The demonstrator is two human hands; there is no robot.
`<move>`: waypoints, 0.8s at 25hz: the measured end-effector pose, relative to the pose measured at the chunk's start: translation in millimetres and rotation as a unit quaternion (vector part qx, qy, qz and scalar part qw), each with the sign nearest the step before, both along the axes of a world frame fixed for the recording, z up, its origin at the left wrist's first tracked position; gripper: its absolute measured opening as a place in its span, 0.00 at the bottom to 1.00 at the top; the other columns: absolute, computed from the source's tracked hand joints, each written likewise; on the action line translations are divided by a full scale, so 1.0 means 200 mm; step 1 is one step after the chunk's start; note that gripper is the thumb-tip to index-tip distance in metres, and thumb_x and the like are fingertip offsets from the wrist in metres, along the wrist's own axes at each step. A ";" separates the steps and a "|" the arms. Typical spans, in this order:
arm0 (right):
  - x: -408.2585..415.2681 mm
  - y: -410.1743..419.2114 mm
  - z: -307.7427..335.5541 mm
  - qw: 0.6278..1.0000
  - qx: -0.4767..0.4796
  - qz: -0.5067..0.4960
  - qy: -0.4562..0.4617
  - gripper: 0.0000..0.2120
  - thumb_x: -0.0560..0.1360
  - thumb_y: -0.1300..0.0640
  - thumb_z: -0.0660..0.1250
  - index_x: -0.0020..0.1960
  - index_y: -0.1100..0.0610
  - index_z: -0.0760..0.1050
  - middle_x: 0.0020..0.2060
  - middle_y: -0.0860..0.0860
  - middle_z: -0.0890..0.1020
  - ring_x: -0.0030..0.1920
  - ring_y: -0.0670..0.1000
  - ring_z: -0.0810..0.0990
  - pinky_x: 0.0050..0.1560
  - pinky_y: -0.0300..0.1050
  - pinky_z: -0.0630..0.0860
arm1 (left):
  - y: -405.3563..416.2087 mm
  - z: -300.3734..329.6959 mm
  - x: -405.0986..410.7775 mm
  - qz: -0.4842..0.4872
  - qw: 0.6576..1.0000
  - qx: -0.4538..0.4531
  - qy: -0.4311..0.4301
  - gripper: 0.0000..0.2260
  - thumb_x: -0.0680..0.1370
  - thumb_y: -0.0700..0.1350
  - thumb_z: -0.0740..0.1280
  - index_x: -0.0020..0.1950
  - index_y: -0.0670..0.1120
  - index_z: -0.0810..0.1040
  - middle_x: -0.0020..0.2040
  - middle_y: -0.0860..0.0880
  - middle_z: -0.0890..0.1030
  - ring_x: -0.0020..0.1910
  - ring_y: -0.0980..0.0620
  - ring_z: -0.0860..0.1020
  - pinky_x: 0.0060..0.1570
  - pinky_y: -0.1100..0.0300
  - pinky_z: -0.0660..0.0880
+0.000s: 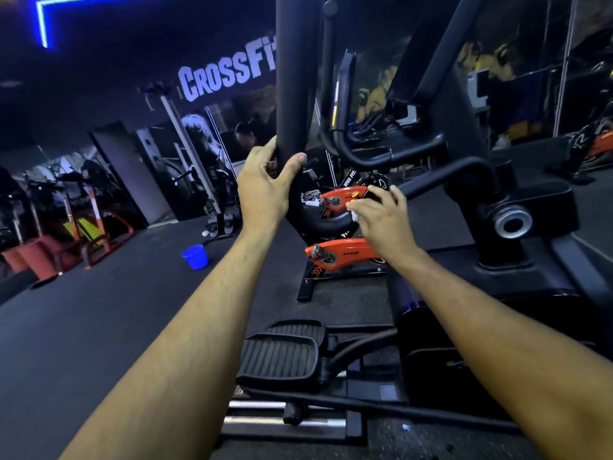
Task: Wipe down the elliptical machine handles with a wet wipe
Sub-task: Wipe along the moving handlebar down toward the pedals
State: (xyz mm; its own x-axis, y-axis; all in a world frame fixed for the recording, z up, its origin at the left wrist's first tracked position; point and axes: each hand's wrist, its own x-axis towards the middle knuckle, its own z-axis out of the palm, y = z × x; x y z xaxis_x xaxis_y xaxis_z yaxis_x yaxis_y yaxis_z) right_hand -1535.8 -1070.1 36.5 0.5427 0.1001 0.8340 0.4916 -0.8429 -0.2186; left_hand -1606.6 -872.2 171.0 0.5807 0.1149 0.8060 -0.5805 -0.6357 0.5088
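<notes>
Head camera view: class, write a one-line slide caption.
Left hand grips the elliptical's upright handle while right hand presses a white wipe to its curved lower section.

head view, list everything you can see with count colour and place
elliptical handle: 1, black, upright at centre, curving right at its lower end
wet wipe: 1, white, a scrap showing under the right fingers on the handle's curve
pedals: 2, black, ribbed, bottom centre
exercise bikes: 2, orange, behind the handle
bucket: 1, blue, floor at left
CrossFit sign: 1, white, back wall
hands: left hand grips the handle; right hand presses the wipe
</notes>
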 end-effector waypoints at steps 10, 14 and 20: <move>-0.27 0.34 0.59 0.755 0.333 0.388 0.412 0.18 0.75 0.70 0.54 0.30 0.58 0.70 0.22 0.48 0.73 0.22 0.44 0.70 0.29 0.39 0.68 | 0.02 0.05 -0.02 0.005 0.999 0.037 0.012 0.22 0.76 0.59 0.73 0.66 0.51 0.83 0.54 0.51 0.84 0.52 0.54 0.82 0.58 0.55 0.78; -0.20 0.41 0.61 0.596 0.475 0.493 0.420 0.19 0.76 0.69 0.55 0.30 0.55 0.72 0.26 0.49 0.73 0.26 0.45 0.70 0.31 0.38 0.68 | 0.03 0.06 -0.03 0.016 0.998 0.057 0.008 0.19 0.76 0.56 0.74 0.65 0.50 0.84 0.54 0.51 0.85 0.54 0.56 0.81 0.58 0.63 0.75; -0.06 0.35 0.28 0.929 0.128 0.285 0.199 0.09 0.75 0.62 0.60 0.36 0.62 0.73 0.32 0.53 0.76 0.36 0.51 0.74 0.41 0.49 0.70 | 0.16 0.04 0.00 -0.054 0.994 0.060 0.078 0.22 0.79 0.56 0.72 0.73 0.52 0.79 0.66 0.53 0.83 0.70 0.55 0.77 0.73 0.52 0.72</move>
State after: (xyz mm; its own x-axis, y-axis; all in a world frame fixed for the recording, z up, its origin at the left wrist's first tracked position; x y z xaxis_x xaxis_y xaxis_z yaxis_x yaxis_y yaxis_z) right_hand -1547.4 -999.6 92.7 0.7329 0.2914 0.6148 0.6792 -0.3655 -0.6365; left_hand -1605.9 -840.6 179.1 0.7040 -0.0473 0.7086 -0.5686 -0.6354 0.5225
